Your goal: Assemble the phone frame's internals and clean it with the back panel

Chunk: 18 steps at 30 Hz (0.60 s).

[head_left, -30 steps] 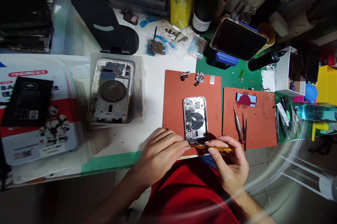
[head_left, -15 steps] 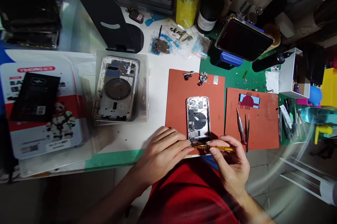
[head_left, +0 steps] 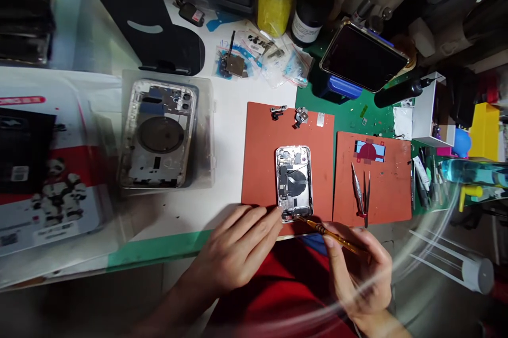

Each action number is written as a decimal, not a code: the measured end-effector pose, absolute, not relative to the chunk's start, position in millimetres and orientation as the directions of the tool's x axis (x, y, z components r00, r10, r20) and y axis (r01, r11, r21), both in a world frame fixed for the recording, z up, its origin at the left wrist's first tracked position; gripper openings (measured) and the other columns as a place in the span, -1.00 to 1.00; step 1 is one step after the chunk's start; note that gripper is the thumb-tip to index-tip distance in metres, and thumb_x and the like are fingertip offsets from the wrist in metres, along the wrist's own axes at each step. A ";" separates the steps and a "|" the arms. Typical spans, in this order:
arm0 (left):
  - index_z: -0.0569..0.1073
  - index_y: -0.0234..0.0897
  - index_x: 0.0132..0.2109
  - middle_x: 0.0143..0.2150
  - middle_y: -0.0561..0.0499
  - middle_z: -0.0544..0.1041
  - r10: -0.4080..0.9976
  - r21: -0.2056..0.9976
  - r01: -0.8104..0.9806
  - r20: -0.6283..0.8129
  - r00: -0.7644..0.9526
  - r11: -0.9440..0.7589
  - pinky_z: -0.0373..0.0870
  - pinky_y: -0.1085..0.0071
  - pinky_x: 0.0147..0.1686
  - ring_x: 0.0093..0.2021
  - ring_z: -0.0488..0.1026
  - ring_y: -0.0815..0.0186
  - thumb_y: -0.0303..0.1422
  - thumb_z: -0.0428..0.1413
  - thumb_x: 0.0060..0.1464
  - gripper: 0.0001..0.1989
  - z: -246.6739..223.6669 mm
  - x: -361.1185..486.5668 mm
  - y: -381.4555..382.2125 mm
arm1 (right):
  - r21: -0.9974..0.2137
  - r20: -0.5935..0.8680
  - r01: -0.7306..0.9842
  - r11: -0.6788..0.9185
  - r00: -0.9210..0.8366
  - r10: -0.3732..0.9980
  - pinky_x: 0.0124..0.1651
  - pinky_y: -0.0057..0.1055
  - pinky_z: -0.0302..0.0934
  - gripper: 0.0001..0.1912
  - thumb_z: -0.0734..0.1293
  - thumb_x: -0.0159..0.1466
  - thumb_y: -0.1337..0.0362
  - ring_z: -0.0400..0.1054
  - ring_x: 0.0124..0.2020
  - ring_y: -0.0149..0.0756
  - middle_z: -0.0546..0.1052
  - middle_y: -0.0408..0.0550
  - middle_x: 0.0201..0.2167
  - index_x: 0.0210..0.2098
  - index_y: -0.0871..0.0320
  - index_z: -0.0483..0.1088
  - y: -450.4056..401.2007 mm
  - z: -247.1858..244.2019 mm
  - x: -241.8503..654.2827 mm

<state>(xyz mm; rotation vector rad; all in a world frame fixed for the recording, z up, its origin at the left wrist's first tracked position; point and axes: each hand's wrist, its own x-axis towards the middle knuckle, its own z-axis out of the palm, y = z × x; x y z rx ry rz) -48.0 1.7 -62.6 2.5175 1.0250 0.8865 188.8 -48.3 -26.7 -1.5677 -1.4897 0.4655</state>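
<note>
open phone (head_left: 294,182) on a red-brown mat (head_left: 260,163), bottom left corner at the fingertips of the left hand (head_left: 240,243), its fingers close together, cannot tell if pinching, right hand (head_left: 363,266) pinching a gold screwdriver (head_left: 339,239), tip now at the phone's bottom end, before by the left fingers

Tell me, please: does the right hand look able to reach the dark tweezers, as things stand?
Probably yes. The dark tweezers lie beyond the right hand, on the right red mat, and no obstacle shows between. However, its grip holds the golden screwdriver, which it would likely need to put down first.
</note>
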 end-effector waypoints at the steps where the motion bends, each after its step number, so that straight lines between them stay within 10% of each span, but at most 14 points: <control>1: 0.61 -0.47 0.11 0.17 -0.23 0.69 0.691 0.445 0.529 0.425 0.585 -0.722 0.45 0.04 0.02 0.01 0.58 -0.01 -0.56 -0.01 0.43 -0.69 -63.2 -49.2 0.2 | -0.780 0.314 0.609 0.141 0.186 0.931 -0.12 -0.26 0.72 -0.43 0.54 0.33 0.49 0.74 -0.23 -0.13 0.72 0.00 -0.09 0.25 0.00 0.41 -49.3 -26.0 187.9; 18: 0.57 -0.46 0.23 0.34 -0.26 0.57 0.684 0.387 0.564 0.384 0.621 -0.730 0.47 -0.03 0.08 0.14 0.59 -0.08 -0.55 0.02 0.41 -0.63 -75.4 -46.1 -9.0 | -0.766 0.343 0.622 0.162 0.183 0.921 -0.09 -0.30 0.72 -0.35 0.53 0.29 0.57 0.74 -0.21 -0.17 0.71 -0.02 -0.06 0.30 0.01 0.44 -48.2 -26.2 183.8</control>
